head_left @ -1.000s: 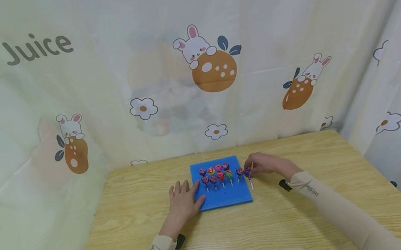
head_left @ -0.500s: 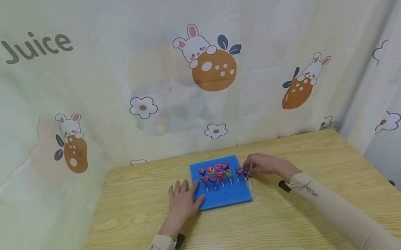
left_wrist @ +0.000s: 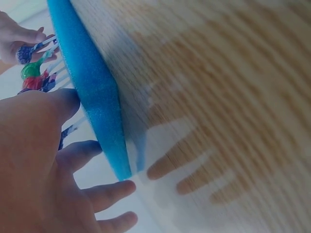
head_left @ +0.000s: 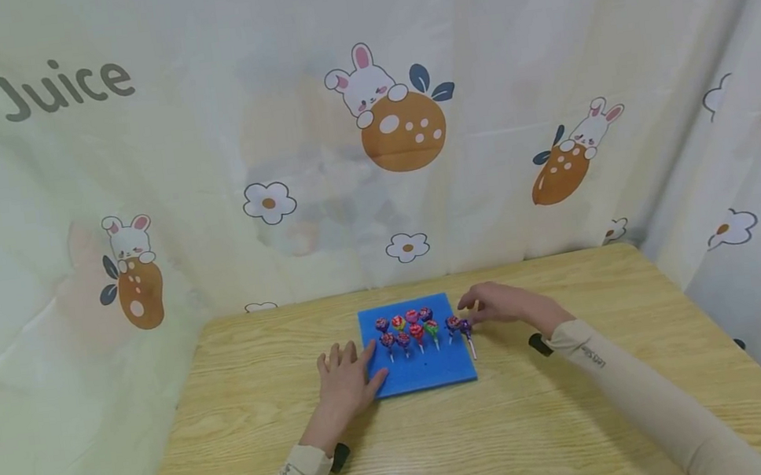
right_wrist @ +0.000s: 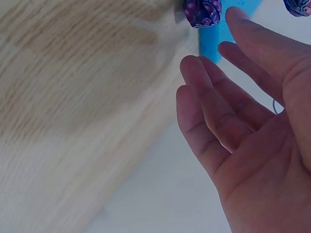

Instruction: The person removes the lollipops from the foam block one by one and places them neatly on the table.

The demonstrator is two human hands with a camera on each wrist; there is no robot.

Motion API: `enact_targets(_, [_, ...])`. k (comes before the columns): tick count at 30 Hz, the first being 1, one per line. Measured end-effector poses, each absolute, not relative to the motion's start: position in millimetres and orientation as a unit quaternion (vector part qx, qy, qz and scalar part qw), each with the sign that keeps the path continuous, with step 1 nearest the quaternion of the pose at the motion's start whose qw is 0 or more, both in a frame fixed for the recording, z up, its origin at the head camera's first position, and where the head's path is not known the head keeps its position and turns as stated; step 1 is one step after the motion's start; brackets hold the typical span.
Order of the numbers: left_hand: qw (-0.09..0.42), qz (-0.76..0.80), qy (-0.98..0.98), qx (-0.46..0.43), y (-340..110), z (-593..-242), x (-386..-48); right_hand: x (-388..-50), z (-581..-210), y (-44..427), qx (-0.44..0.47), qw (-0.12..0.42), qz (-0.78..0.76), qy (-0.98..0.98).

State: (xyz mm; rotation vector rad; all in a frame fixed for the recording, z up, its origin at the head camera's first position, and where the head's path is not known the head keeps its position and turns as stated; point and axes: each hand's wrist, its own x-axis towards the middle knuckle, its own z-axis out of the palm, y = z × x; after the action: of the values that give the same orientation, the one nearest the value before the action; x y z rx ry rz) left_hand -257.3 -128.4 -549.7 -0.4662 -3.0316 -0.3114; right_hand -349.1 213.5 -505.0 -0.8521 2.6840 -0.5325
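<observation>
Several wrapped lollipops stand on sticks in a blue foam board (head_left: 408,381), including a red one (head_left: 417,331) and a green one (head_left: 431,329). One dark-wrapped lollipop (head_left: 452,324) stands apart near the board's right side. Just past that edge lies a purple lollipop (head_left: 466,327), its white stick toward the front. My left hand (head_left: 343,381) rests at the board's left edge, thumb and fingers spread against the foam (left_wrist: 95,92). My right hand (head_left: 506,305) is beside the purple lollipop (right_wrist: 202,10); its fingers are loosely bent and hold nothing.
The board lies on a wood-grain table (head_left: 412,439). Behind the table hangs a pale curtain (head_left: 309,119) printed with rabbits and fruit. More of it hangs at both sides.
My right hand's fingers have parted and lifted away from the purple lollipop, which sits slightly closer to the board. The left hand stays in place. The head view has shifted a little.
</observation>
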Motion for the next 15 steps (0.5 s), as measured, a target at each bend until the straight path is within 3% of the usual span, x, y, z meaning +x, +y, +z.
enact_targets(6, [0.032,-0.102,-0.982,-0.154,-128.8,-549.5,-258.0,-345.2,-499.1,212.5,-0.281,0.148,-0.197,0.928])
enact_targets(15, [0.030,-0.098,-0.983,-0.154,-129.1,-548.2,-256.9,-319.9,-491.9,211.0,-0.262,0.115,-0.208,0.936])
